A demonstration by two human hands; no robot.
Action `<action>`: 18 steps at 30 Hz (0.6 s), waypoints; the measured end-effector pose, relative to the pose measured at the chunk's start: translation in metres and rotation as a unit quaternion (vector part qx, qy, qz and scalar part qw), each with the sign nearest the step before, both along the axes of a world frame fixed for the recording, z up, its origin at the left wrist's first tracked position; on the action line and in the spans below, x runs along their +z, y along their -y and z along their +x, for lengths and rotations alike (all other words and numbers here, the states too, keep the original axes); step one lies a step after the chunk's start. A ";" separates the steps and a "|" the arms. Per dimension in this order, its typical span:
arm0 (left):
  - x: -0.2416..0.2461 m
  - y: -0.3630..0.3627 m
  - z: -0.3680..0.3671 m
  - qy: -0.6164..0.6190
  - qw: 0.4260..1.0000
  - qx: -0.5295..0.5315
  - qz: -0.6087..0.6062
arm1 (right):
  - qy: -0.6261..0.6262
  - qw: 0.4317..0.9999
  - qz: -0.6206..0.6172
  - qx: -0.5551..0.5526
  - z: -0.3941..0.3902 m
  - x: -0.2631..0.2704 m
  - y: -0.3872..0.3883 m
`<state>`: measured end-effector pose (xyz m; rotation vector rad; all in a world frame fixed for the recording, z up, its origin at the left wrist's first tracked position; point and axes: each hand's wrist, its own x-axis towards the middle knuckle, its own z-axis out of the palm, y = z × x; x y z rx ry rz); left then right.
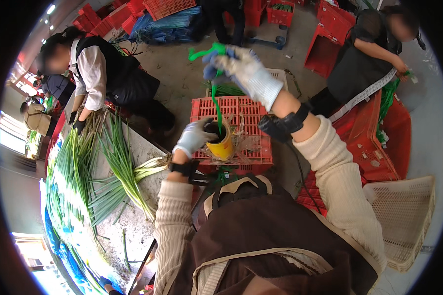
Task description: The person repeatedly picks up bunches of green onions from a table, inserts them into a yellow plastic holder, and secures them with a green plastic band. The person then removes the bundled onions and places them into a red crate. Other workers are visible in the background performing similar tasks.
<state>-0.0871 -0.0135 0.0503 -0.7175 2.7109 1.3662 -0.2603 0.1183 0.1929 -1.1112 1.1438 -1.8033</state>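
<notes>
My right hand (243,72), in a white and blue work glove, is raised in front of me and pinches a green plastic strip (215,97). One end of the strip curls out beyond the fingers, and the rest runs down into a yellow cylindrical container (221,148) with a dark inside. At the container's left rim, my gloved left hand (195,137) grips it. The container stands tilted on an upturned red plastic crate (251,147) with scraps of clear film around it. What lies deeper in the container is hidden.
Long green onions (123,158) lie on the table (144,236) to my left, where a co-worker (96,70) handles a bunch. Another person (365,55) works at right by red crates (384,147). A white basket (398,217) sits at lower right; a cable (301,169) hangs nearby.
</notes>
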 end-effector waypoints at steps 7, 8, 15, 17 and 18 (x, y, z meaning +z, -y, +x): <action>0.067 0.015 0.042 -0.245 0.906 0.194 0.285 | -0.097 0.989 0.103 0.036 0.030 -0.070 0.018; 0.070 0.009 0.040 -0.265 0.891 0.150 0.336 | -0.124 0.985 0.119 0.024 0.035 -0.084 0.020; 0.061 0.000 0.018 -0.220 0.929 0.131 0.266 | -0.525 0.843 0.069 -0.093 0.070 -0.201 0.029; 0.062 0.008 0.021 -0.249 0.910 0.131 0.304 | -0.640 0.749 0.147 -0.090 0.071 -0.225 0.034; 0.064 0.012 0.022 -0.281 0.883 0.152 0.344 | -0.574 0.802 0.135 -0.097 0.071 -0.235 0.035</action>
